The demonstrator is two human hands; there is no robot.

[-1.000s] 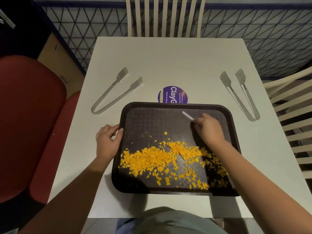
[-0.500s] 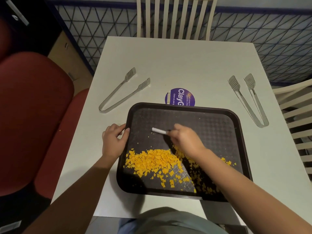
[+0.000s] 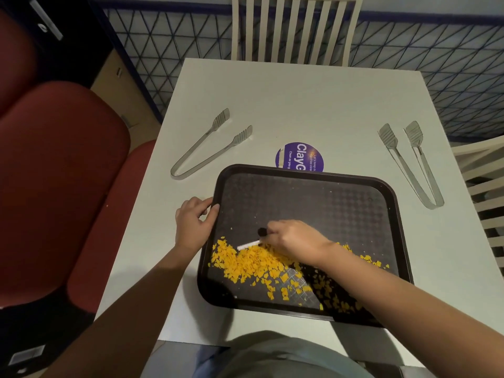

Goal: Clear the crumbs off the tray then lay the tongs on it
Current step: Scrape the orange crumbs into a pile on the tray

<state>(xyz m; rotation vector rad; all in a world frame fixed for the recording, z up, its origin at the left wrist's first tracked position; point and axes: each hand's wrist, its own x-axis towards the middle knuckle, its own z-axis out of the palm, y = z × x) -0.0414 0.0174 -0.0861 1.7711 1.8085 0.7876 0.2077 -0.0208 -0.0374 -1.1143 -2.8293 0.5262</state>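
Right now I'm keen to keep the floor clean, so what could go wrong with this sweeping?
The crumbs are heaped toward the tray's near edge, which sits close to the table edge; a hard stroke might flick them over the rim onto the lap or floor. The right hand holds only a small white tool, so scattered bits under the forearm may get missed. The left hand grips just one side, so the tray could pivot.

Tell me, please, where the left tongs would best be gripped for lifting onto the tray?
Probably mid-arm, from above, pinching both arms of the left tongs together. They lie flat on the table, splayed open, bend toward the person, clear of the tray.
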